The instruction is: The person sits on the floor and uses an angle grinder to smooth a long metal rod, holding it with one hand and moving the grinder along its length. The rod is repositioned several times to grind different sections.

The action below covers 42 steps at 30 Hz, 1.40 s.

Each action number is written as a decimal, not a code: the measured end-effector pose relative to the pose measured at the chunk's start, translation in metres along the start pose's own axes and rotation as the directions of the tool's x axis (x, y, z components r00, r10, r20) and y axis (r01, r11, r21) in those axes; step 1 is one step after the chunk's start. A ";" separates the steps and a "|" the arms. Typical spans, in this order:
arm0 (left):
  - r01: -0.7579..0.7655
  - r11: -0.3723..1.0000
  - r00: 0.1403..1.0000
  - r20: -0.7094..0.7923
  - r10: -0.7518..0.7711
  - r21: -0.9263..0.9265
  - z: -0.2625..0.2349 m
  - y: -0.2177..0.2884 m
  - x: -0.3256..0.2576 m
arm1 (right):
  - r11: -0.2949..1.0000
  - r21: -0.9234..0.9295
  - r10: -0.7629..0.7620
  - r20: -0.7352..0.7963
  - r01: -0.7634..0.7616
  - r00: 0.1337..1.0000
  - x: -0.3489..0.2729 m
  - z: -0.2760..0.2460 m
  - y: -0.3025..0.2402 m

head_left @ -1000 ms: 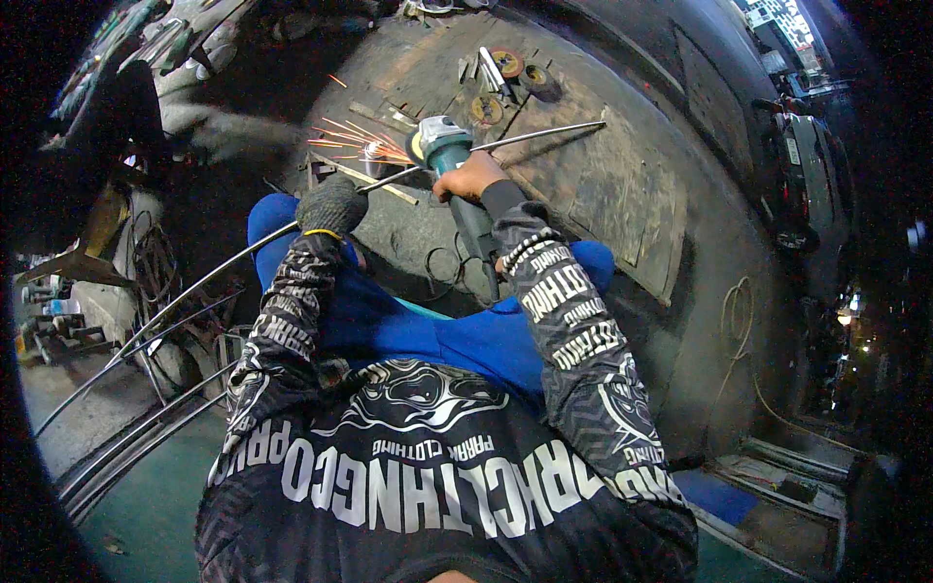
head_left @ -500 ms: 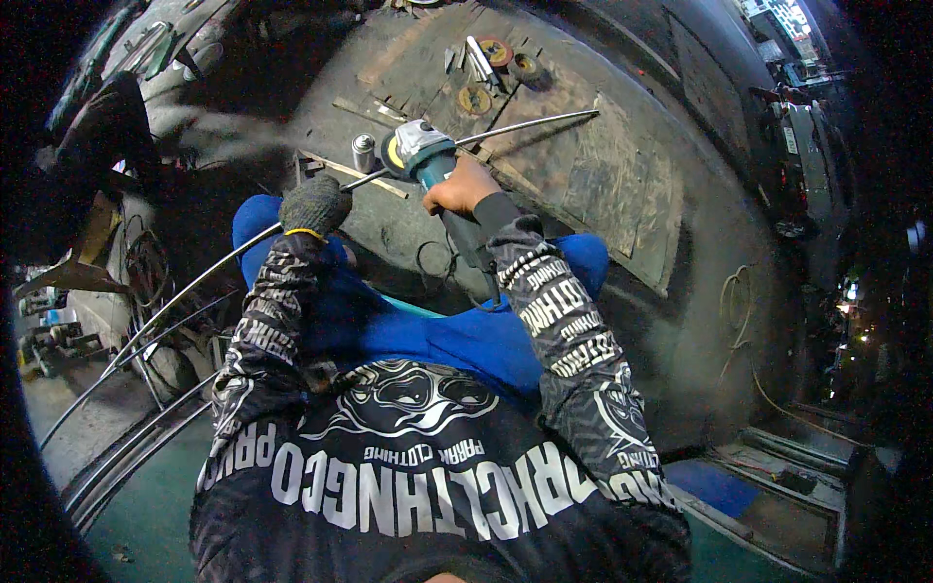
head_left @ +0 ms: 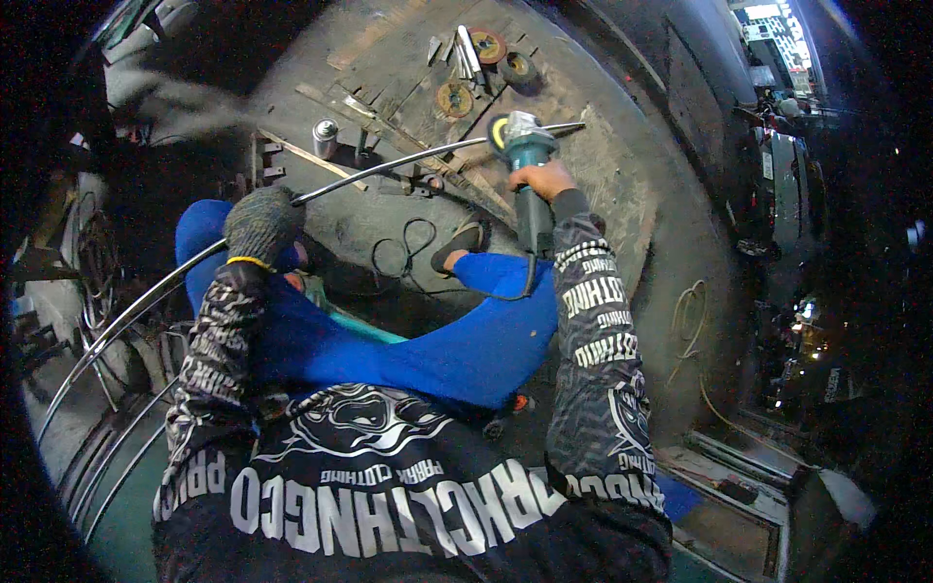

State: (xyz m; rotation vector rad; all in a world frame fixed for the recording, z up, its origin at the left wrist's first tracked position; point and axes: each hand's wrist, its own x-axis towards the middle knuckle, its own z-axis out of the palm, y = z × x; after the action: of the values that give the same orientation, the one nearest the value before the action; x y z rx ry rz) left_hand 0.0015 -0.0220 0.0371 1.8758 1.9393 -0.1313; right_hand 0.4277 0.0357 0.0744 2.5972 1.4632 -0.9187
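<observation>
My left hand [head_left: 262, 228], in a dark grey knit glove with a yellow cuff edge, is closed around a long thin metal rod [head_left: 389, 167]. The rod curves from the lower left, through that hand, up to the right. Bare, my right hand [head_left: 544, 181] grips the body of a teal and dark angle grinder [head_left: 534, 219]. Its yellowish disc [head_left: 499, 134] is against or very near the rod, close to the rod's far end; contact is hard to make out. From the grinder's rear, a dark power cord [head_left: 532, 282] hangs over my blue trouser leg.
A spray can [head_left: 325, 136] stands beyond my left hand, near a wooden strip [head_left: 313, 158]. Grinding discs [head_left: 454, 98] and silvery metal pieces [head_left: 468, 58] lie on the worn board. More rods [head_left: 117, 452] lie at lower left. A looped cord [head_left: 400, 255] rests by my foot.
My right hand has carried the grinder rightward along the rod, toward its far end. My left hand sits further left and closer to me, still gripping the rod. My view has shifted somewhat.
</observation>
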 end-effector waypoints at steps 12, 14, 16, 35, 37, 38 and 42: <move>0.093 0.995 0.996 0.015 -0.093 -0.039 -0.015 0.001 -0.029 | 0.939 0.277 0.240 -0.109 -0.202 0.965 0.139 -0.078 0.139; 0.111 0.994 0.993 0.030 -0.111 0.011 -0.018 0.000 -0.033 | 0.923 0.355 0.165 -0.023 -0.146 0.986 0.150 -0.091 0.154; 0.094 0.993 0.995 0.020 -0.095 0.070 -0.020 -0.003 -0.034 | 0.915 0.394 0.070 0.043 -0.081 0.997 0.160 -0.100 0.165; 0.039 0.995 0.999 -0.009 -0.038 0.088 -0.008 -0.003 -0.019 | 0.936 0.304 0.211 -0.090 -0.175 0.973 0.123 -0.058 0.094; 0.048 0.997 0.999 -0.005 -0.048 0.052 -0.002 -0.003 -0.011 | 0.969 0.219 0.146 -0.130 -0.116 0.981 0.116 -0.045 0.087; 0.038 0.999 0.999 -0.006 -0.038 0.036 -0.001 -0.005 -0.010 | 0.987 0.156 0.061 -0.126 -0.041 0.990 0.112 -0.037 0.083; -0.005 1.000 1.000 0.000 0.005 -0.021 0.006 -0.012 -0.006 | 0.990 -0.139 -0.032 -0.090 0.020 0.995 0.082 -0.001 0.056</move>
State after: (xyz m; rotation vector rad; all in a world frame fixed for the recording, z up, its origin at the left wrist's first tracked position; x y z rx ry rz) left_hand -0.0089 -0.0305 0.0309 1.8665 1.9287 -0.1098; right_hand 0.5039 0.0684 0.0198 2.5572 1.5264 -0.6807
